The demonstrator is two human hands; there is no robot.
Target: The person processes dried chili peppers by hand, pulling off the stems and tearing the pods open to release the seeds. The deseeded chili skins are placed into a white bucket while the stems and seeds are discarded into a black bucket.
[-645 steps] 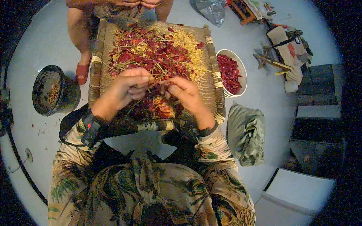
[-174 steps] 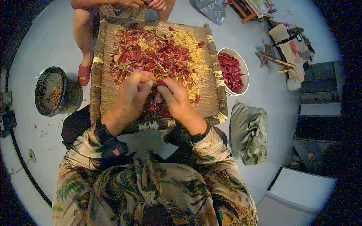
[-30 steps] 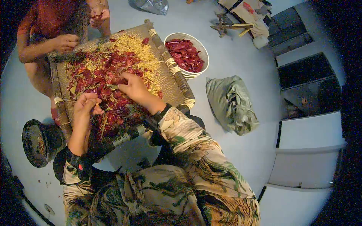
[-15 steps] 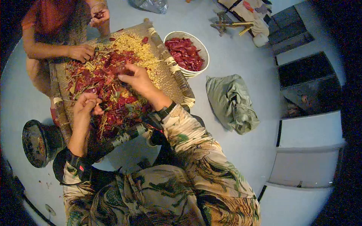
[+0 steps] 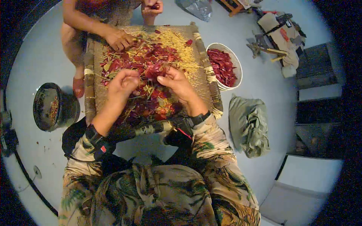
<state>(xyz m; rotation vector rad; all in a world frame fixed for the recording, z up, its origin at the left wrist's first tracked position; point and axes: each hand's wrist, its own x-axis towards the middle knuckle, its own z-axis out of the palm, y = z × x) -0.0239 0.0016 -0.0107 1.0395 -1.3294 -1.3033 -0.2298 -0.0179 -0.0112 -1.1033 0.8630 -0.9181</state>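
One pepper (image 5: 155, 70) (red) in R fingers (image 5: 173, 74)

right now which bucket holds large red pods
The white bucket right of the woven frame, heaped with large red pods; the black bucket, on the left, shows only small bits.

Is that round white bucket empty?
Not empty: dark red shrivelled peppers lie heaped inside the round white bucket. How deep they go, I cannot tell.

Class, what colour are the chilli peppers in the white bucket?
The chilli peppers are deep red, showing best in the head view.
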